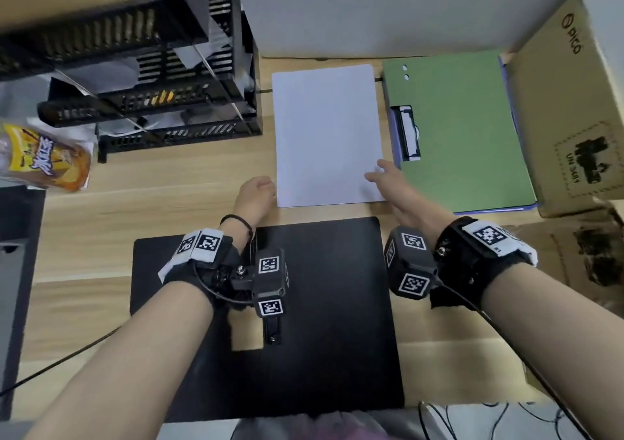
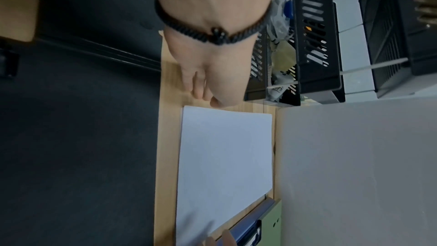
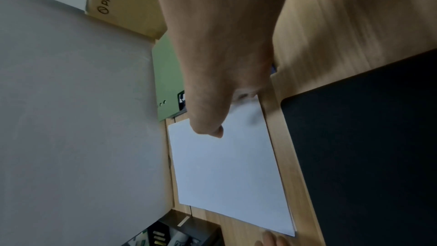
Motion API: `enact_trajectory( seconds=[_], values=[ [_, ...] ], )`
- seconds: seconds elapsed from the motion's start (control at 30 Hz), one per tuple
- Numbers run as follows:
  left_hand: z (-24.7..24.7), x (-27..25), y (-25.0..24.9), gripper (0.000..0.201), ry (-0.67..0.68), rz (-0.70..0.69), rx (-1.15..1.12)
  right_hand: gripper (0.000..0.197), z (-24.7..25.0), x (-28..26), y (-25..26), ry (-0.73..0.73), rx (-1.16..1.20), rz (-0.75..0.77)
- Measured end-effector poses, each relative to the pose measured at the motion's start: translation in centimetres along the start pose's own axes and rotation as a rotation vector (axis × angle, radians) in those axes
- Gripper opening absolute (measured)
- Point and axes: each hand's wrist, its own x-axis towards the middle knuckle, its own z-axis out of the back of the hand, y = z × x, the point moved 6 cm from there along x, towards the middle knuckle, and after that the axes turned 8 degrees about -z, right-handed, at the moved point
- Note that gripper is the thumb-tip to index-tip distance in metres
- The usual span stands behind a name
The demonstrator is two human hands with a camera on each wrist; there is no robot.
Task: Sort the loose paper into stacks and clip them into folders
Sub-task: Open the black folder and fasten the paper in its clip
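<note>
The white paper stack [image 1: 326, 129] lay flat on the wooden desk [image 1: 189, 183], between the black desk organizer [image 1: 162, 102] and the green clip folder [image 1: 466, 129]. The right hand [image 1: 398, 189] rested with loose, spread fingers on its near right corner. The left hand [image 1: 255, 192] was at the near left corner, fingers curled; whether it gripped the sheets could not be told.

Pale wood-grain desk [image 1: 189, 200], smooth matt white paper [image 1: 326, 132], matt green folder [image 1: 462, 129], perhaps card, matt black mat [image 1: 331, 304], brown cardboard box [image 1: 570, 102], black slotted plastic trays [image 1: 169, 108], glossy snack packet [image 1: 47, 159]
</note>
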Motion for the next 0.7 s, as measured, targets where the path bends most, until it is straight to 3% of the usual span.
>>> enact_trajectory(
  seconds=[0.23, 0.37, 0.5, 0.6, 0.7],
  values=[
    [-2.1, 1.6, -1.7, 0.006, 0.103, 0.024, 0.031, 0.059, 0.1, 1.0, -2.0, 0.004, -0.061, 0.007],
    [-2.8, 2.0, -2.0, 0.017, 0.060, 0.033, 0.055, 0.057, 0.5, 1.2, -2.0, 0.027, -0.089, 0.010],
    [-2.9, 2.5, -2.8, 0.040, -0.027, -0.003, 0.258, 0.059, 0.5, 1.3, -2.3, 0.047, -0.117, 0.020],
    [-3.7, 2.5, -4.1, 0.031, 0.001, -0.046, 0.145, 0.061, 0.4, 1.4, -2.4, 0.056, -0.122, 0.019],
    [-4.0, 3.0, -3.8, 0.060, 0.036, -0.024, -0.035, 0.062, 0.6, 1.4, -2.6, 0.069, -0.131, 0.011]
  ],
)
